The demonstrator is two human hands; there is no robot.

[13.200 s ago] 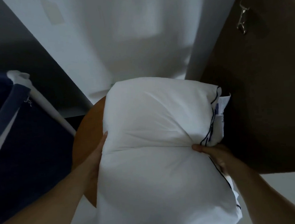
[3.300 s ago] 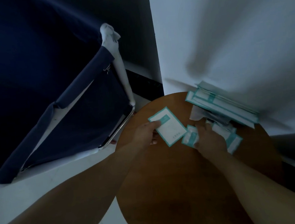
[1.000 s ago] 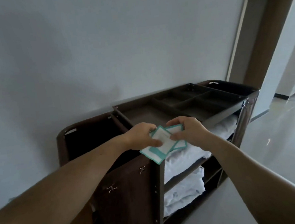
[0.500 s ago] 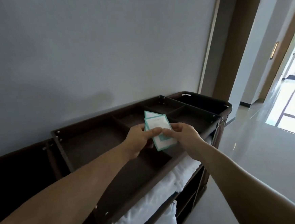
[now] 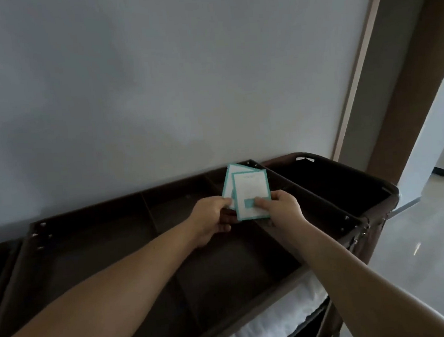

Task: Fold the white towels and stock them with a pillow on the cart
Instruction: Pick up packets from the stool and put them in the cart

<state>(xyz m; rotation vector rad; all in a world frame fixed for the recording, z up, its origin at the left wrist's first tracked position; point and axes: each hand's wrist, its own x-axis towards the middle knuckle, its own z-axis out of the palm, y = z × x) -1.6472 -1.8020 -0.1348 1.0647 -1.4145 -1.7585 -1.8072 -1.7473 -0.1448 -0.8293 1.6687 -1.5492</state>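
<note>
Both hands are out over the top tray of the cart (image 5: 349,218), and between them sits a small fan of white packets (image 5: 250,192) with teal borders. The left hand (image 5: 211,219) pinches the rear packet at its lower left edge, thumb on top, fingers curled beneath. The right hand (image 5: 282,208) pinches the front packet — thumb pressed on a teal square near its lower edge, fingers tucked behind. The front packet stands nearly upright, its face pale with faint print too small to read; the rear one tilts away to the left, only its upper corner and left side peeking out.

Beneath the hands lies the tray, dark brown and split by dividers into compartments. Beyond the right hand a deeper dark bin opens at the cart's end. Below the right forearm, under the tray's near edge, white towels (image 5: 275,323) lie on the shelf — soft, slightly rumpled, brightly lit against the dark frame. A grey wall (image 5: 155,80) rises beyond the hands.
</note>
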